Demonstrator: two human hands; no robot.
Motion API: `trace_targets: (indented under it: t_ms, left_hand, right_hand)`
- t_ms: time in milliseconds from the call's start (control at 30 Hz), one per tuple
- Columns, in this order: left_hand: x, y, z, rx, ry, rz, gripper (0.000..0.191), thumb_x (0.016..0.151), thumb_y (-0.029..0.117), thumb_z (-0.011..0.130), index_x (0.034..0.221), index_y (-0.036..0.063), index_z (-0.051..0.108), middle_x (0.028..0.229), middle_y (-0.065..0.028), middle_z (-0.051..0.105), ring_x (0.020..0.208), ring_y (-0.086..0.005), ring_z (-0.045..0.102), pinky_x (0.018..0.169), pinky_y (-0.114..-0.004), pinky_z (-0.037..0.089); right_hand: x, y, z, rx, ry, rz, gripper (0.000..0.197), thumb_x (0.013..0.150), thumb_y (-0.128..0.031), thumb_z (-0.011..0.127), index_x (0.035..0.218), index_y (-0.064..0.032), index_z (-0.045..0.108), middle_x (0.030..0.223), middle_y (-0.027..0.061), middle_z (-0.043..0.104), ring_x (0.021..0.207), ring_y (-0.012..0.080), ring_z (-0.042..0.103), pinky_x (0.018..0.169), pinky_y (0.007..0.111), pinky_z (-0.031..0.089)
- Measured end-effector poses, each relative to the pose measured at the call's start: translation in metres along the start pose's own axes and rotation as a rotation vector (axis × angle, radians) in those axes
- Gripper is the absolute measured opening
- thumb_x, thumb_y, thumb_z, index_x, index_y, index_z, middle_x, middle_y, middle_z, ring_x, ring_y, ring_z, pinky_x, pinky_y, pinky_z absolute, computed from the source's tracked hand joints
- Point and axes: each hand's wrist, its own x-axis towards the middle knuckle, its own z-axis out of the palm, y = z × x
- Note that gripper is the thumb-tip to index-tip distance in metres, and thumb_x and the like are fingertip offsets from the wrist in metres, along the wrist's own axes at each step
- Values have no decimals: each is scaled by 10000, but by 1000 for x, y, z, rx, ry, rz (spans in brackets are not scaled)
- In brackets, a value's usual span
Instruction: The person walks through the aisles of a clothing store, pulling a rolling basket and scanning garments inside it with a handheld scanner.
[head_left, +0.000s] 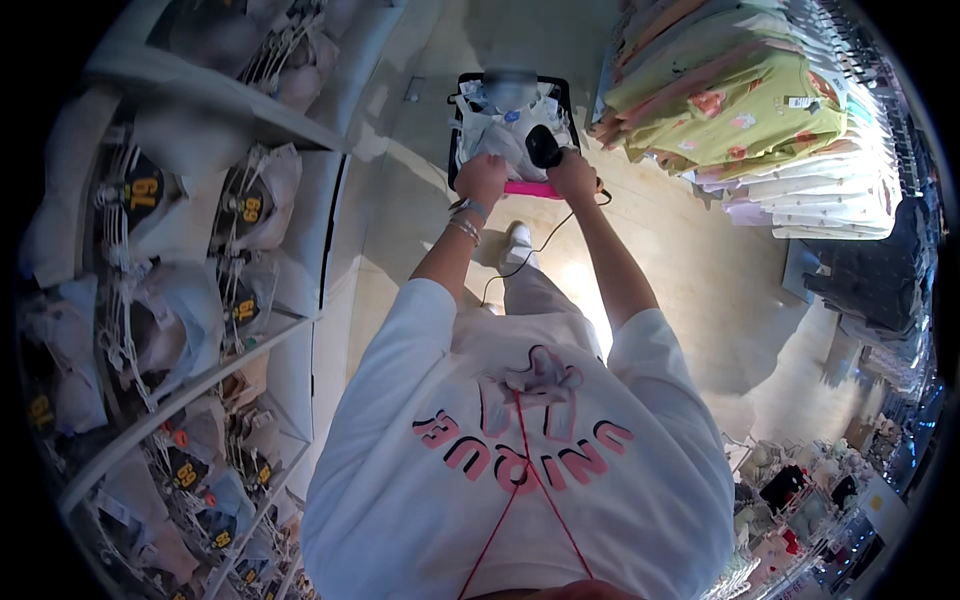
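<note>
Both my hands are at the near side of a black-rimmed shopping cart (574, 112) with a pink handle bar (532, 189). My left hand (481, 180), with a watch and bracelets at the wrist, is curled at the handle's left end. My right hand (574, 178) is closed around the grip of a black handheld device (543, 146), its head over the cart; whether it also grips the bar cannot be told. White garments (502, 139), one with a round blue tag, fill the cart. A dark cable (551, 238) hangs from the handle's right end towards my legs.
Shelves (187, 367) of bras on hangers, some with numbered price tags, line the left side. Hanging tops, a green one (735, 112) among them, stand at the upper right. Dark folded or hung clothes (870, 270) and racks of small garments (802, 495) are further down the right.
</note>
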Motion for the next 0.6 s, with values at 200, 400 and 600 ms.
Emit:
trace_targets:
  t_ms: [200, 400, 600]
  left_hand:
    - [72, 15, 11, -73, -66, -118, 307, 803, 349, 510, 778, 90, 672, 790, -168, 656, 771, -388, 626, 667, -474, 500]
    - [138, 30, 21, -50, 12, -41, 308, 806, 345, 515, 792, 87, 684, 783, -163, 660, 762, -382, 630, 666, -470, 504]
    - [195, 47, 27, -104, -40, -107, 306, 813, 341, 509, 789, 95, 689, 764, -167, 657, 755, -384, 629, 666, -474, 503]
  right_hand:
    - [71, -16, -13, -4, -60, -28, 319, 718, -257, 628, 980, -74, 636, 960, 136, 678, 947, 290, 653, 836, 456, 462]
    - [138, -29, -24, 14, -11, -51, 294, 700, -195, 605, 963, -65, 633, 956, 134, 663, 940, 307, 645, 854, 482, 451]
    - [190, -37, -38, 43, -11, -69, 327, 689, -195, 609, 988, -62, 623, 976, 133, 651, 966, 303, 629, 869, 488, 443]
